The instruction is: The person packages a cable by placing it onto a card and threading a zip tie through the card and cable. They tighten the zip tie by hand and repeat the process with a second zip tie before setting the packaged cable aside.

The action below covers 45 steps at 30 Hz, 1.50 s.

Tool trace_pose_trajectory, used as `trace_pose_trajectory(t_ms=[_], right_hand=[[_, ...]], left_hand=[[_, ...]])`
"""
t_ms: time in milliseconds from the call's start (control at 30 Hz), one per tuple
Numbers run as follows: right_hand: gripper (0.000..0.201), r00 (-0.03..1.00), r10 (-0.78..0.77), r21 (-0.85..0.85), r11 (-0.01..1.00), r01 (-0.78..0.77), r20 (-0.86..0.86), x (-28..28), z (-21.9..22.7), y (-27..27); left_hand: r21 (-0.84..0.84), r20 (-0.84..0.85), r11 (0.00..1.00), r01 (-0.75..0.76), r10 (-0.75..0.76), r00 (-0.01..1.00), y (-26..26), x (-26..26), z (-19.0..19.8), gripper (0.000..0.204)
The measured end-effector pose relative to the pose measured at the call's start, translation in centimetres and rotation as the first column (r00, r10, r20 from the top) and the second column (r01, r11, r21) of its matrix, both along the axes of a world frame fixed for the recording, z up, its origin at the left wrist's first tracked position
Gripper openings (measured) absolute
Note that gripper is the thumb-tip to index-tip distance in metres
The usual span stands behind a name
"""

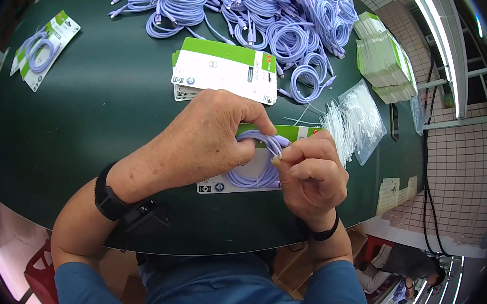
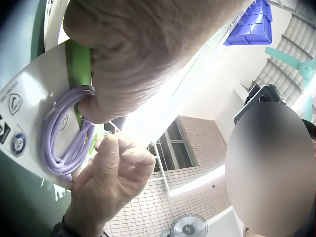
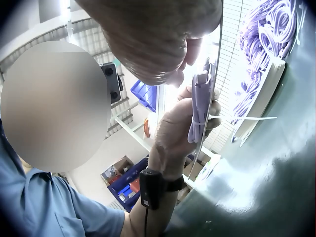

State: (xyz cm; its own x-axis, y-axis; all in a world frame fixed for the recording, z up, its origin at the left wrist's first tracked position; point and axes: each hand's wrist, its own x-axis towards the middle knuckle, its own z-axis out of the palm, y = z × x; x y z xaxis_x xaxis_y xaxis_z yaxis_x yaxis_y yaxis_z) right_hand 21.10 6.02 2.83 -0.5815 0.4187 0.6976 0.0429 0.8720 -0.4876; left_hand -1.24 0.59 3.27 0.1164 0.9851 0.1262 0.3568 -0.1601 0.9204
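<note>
A coiled purple cable (image 1: pixel 257 177) lies on a white card with a green top strip (image 1: pixel 211 185) near the table's front edge. My left hand (image 1: pixel 207 138) reaches over the card, its fingers curled round the top of the coil (image 2: pixel 59 133). My right hand (image 1: pixel 309 172) is at the coil's right side. Its thumb and forefinger pinch there, seemingly on a thin white tie (image 3: pixel 247 118) wrapped round the cable (image 3: pixel 200 98). The pinch point itself is partly hidden by the fingers.
A heap of loose purple cables (image 1: pixel 254 12) fills the far side of the dark green table (image 1: pixel 106 106). More cards (image 1: pixel 225 69) lie behind my hands, and one packed card (image 1: pixel 43 48) lies far left. Stacked cards (image 1: pixel 383 58) and a bag of clear ties (image 1: pixel 356 119) sit right.
</note>
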Motion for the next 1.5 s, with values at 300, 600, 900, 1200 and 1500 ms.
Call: trace_pose_trajectory(t_ms=[300,600,900,1200,1500], right_hand=[[0.034,1.0,0.002,-0.001,1.0,-0.002,0.006,0.0,-0.1,0.1],[0.033,1.0,0.013,-0.022,1.0,-0.012,0.022,-0.1,-0.2,0.1],[0.032,0.997,0.013,0.015,1.0,-0.014,0.071,-0.5,-0.4,0.5],[0.026,0.956,-0.014,0.119,0.993,-0.022,0.292,-0.1,0.9,0.7],[0.018,0.965,-0.25,-0.159,0.959,0.234,-0.085,2.7,1.4,3.9]], left_hand=[[-0.016,-0.003,1.0,-0.003,0.003,1.0,0.1,0.0,0.4,0.032],[0.0,0.025,1.0,-0.002,0.002,1.0,0.1,0.0,-0.1,0.03],[-0.009,0.042,1.0,0.0,0.0,0.999,0.2,-0.1,-0.3,0.03],[-0.055,0.028,0.998,0.029,-0.028,0.999,0.0,0.5,-0.1,0.03],[0.054,0.07,0.999,0.003,-0.007,0.998,0.2,0.3,0.5,0.027]])
